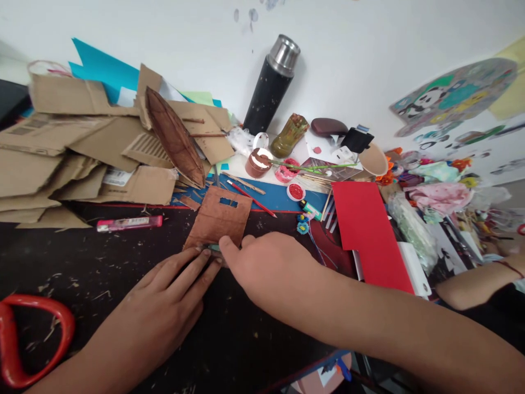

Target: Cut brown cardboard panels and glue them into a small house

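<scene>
A brown-painted cardboard piece with a small rectangular slot near its far edge lies flat on the dark table. My left hand rests palm down, its stretched fingertips pressing the near edge of the cardboard. Closed in a fist just to the right, my right hand grips a slim greenish tool, its tip close to my left fingertips. Most of the tool is hidden by the hand, so its kind is unclear. A red pencil lies beyond the cardboard.
Stacked cardboard scraps and a brown boat-shaped piece fill the back left. A black thermos, paint pots and red card stand or lie farther right. Red-handled scissors lie near left. Another person's arm shows at right.
</scene>
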`<move>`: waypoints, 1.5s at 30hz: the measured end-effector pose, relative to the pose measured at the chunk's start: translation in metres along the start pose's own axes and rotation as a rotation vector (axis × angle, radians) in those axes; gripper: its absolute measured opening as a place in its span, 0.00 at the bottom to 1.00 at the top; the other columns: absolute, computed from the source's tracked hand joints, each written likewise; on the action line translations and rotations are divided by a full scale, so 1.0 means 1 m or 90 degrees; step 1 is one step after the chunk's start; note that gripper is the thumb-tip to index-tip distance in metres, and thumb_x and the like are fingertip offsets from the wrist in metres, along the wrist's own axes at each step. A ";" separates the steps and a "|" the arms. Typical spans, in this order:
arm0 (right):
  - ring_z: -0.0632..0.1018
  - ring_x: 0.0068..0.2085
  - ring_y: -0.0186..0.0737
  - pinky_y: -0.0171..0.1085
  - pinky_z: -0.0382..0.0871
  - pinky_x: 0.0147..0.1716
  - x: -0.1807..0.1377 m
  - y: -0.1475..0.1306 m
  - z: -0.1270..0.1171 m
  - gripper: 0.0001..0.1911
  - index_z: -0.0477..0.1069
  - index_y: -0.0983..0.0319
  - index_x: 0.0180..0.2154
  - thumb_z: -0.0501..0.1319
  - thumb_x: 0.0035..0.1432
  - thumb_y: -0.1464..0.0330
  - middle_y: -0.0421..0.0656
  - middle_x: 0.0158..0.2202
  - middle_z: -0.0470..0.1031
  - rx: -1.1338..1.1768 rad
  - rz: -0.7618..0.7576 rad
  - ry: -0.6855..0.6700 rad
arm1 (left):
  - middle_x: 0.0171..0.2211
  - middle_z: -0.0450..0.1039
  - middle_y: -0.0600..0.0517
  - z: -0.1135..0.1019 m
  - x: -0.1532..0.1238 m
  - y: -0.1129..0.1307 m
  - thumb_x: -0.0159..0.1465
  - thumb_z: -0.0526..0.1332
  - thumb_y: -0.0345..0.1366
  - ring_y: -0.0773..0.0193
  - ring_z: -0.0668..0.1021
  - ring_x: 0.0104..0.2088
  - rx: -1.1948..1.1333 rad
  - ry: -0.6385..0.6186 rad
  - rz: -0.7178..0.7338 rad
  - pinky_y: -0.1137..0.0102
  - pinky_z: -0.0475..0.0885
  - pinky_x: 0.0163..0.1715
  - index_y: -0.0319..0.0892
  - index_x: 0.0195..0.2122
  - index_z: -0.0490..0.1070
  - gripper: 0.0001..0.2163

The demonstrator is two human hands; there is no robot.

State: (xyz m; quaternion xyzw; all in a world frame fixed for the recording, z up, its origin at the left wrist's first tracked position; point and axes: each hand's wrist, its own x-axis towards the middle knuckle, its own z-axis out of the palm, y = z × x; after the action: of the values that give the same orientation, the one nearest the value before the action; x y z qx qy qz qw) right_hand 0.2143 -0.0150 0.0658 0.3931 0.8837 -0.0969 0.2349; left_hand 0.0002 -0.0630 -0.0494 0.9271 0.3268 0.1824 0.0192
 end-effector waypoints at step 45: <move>0.84 0.33 0.47 0.39 0.59 0.24 -0.038 0.013 0.002 0.20 0.69 0.63 0.62 0.57 0.72 0.74 0.48 0.39 0.83 0.052 0.102 -0.042 | 0.63 0.78 0.40 0.011 -0.007 -0.002 0.74 0.51 0.36 0.41 0.74 0.66 -0.007 -0.019 -0.007 0.46 0.69 0.64 0.41 0.70 0.69 0.25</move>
State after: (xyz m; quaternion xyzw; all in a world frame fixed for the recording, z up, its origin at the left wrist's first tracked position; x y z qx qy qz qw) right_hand 0.2469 -0.0316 0.0824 0.4686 0.8363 -0.1270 0.2548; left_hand -0.0017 -0.0647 -0.0618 0.9278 0.3306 0.1703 0.0305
